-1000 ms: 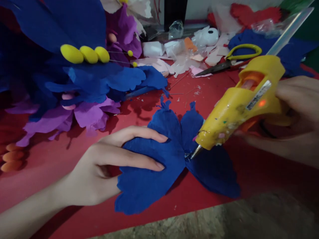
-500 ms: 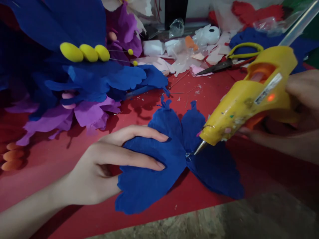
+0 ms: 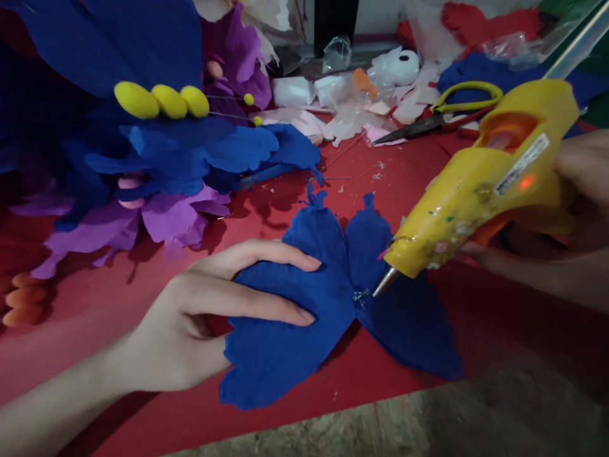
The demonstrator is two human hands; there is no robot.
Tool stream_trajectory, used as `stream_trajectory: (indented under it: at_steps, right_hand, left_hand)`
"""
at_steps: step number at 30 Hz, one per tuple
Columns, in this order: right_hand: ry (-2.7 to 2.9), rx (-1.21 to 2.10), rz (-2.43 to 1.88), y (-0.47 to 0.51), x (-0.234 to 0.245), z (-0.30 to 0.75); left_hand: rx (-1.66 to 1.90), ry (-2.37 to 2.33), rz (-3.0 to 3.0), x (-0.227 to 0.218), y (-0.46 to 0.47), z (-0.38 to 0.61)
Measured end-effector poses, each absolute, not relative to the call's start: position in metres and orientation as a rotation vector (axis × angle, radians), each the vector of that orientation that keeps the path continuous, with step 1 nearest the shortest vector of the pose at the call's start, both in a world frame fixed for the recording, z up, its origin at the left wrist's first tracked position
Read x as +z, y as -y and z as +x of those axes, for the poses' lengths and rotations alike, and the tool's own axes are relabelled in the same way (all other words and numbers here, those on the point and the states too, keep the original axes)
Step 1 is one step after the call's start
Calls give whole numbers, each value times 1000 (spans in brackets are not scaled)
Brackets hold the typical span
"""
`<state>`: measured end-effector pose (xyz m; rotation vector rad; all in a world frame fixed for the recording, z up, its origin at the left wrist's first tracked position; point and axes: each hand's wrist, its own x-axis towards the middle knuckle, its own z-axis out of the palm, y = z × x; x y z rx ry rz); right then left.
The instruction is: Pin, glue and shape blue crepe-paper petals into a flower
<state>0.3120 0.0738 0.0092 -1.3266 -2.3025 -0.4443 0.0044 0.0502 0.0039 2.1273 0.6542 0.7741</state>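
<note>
A blue crepe-paper butterfly (image 3: 295, 317) lies at the front of the red table, its wings spread. My left hand (image 3: 190, 317) grips its left wing, two fingers on top and the thumb underneath. On the right, my right hand (image 3: 566, 254) is closed round the handle of a yellow hot glue gun (image 3: 457, 197), whose orange light glows. A clear glue stick (image 3: 578, 41) juts from the gun's back. Its metal nozzle points down at the wings' joint, just right of a small patch of shiny strands (image 3: 360, 298). Part of the right hand is hidden behind the gun.
Blue and purple paper butterflies (image 3: 181, 152) with yellow oval pieces (image 3: 169, 101) crowd the left. Scissors (image 3: 442, 114) with yellow and red handles lie behind the gun. White scraps and plastic (image 3: 333, 92) litter the back. The red table's (image 3: 285, 422) front edge is close.
The glue gun has shifted slightly right and up, and its nozzle sits a little farther from the shiny patch. My left hand has stayed in place.
</note>
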Motion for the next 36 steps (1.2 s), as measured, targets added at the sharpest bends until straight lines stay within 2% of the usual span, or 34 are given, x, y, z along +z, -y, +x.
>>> stream_trajectory:
  at_steps: [11, 18, 28, 33, 36]
  right_hand:
    - [2294, -443, -1281, -73, 8, 310]
    - [2322, -611, -1232, -71, 3, 306]
    - [2330, -528, -1236, -72, 3, 308]
    - [2308, -594, -1239, -67, 4, 303]
    - [2316, -488, -1365, -64, 5, 301]
  left_hand:
    - [777, -641, 2152, 3, -49, 6]
    - [771, -654, 2139, 5, -49, 4]
    - [772, -661, 2144, 6, -50, 4]
    - [770, -666, 2146, 4, -49, 5]
    - [772, -665, 2138, 4, -49, 6]
